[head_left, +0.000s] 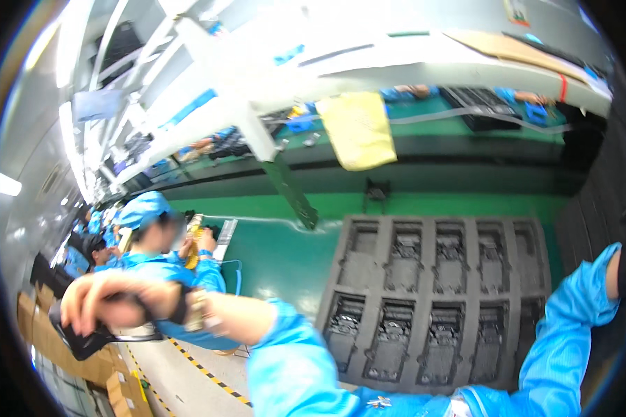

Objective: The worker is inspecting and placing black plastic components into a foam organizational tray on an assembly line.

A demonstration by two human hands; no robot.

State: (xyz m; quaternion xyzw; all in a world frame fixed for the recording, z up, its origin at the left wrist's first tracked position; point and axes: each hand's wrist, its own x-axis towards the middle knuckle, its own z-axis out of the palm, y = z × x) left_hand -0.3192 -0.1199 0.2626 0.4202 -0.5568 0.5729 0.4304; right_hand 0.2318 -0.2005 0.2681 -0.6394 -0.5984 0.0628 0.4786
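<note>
Black part [80,342] hangs at 7 o'clock under the left hand [115,302], whose grip is clamped on it; blur hides its long axis. The tray [379,295] lies at 3 o'clock, nearer the right sleeve [556,340]; the right hand's grip, beyond the rim, I cannot tell.

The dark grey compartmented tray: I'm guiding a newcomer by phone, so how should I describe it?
Find the long green workbench across the middle, with a blue-capped co-worker at left. Right of that person lies a large, flat, dark grey rectangular tray. Two rows of five recessed pockets set it apart from the smooth bench around it.
</note>
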